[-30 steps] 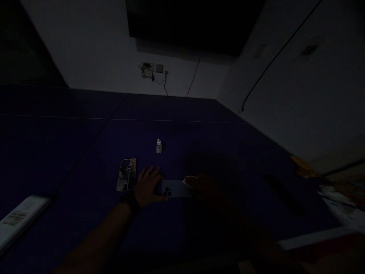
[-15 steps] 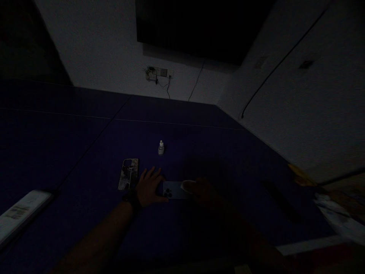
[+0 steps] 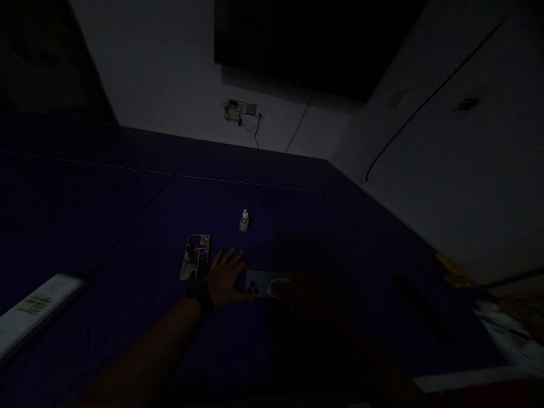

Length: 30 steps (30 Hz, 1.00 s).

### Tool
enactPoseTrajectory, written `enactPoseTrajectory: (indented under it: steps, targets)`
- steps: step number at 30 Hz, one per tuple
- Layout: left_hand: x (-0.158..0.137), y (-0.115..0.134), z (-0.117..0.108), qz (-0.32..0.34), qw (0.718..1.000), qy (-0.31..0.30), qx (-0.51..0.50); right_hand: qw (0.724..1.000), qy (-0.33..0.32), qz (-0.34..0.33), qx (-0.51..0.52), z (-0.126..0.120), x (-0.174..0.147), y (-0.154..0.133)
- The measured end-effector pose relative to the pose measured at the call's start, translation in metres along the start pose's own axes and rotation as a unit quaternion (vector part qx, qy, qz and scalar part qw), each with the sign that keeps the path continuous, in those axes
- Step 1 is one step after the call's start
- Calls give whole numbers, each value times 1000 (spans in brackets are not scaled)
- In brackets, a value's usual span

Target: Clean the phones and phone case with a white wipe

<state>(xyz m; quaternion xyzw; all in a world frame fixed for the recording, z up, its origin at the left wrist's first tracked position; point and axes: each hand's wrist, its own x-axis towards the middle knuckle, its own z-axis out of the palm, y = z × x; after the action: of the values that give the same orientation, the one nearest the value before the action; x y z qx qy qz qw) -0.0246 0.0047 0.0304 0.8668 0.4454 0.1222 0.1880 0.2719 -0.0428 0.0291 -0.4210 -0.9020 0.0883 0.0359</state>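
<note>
A blue-grey smartphone lies back up on the dark blue surface, its camera lenses toward the left. My left hand, with a dark watch on the wrist, braces the phone's camera end between thumb and forefinger; the other fingers spread over the surface. Pressed on the back of the phone is a small white cloth or pad, held in the closed fingers of my right hand, which is mostly in shadow. A patterned phone case rests just left of my left hand. Beyond the hands stands a small white-capped dropper bottle.
At the far left lies a long white box. A dark elongated object sits to the right, near cluttered items by the wall. Wall sockets with cables are below a large dark screen. The room is very dim.
My right hand has slid the white cloth or pad slightly toward the camera end and the near edge of the phone. My left hand stays at its end. The whole view has shifted a little.
</note>
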Motion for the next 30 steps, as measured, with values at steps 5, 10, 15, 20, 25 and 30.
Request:
enactPoseTrajectory:
  steps: [5,10,15,20,25,30]
  targets:
    - [0,-3,5,11,1000,17,-2,1000,-12,-21,2,1,4,-4]
    - [0,-3,3,8,1000,11,6,1000,9,18,-15,-4,23,-3]
    - [0,-1,1,5,1000,3,6,998,-9,-58,4,0,8,-7]
    - [0,-2,4,8,1000,8,4,1000,7,1,-12,-7,22,-11]
    - [0,-1,2,6,1000,10,2,1000,-11,-20,-11,-10,29,-13]
    - [0,0,0,6,1000,6,5,996,-24,-81,27,-4,17,-13]
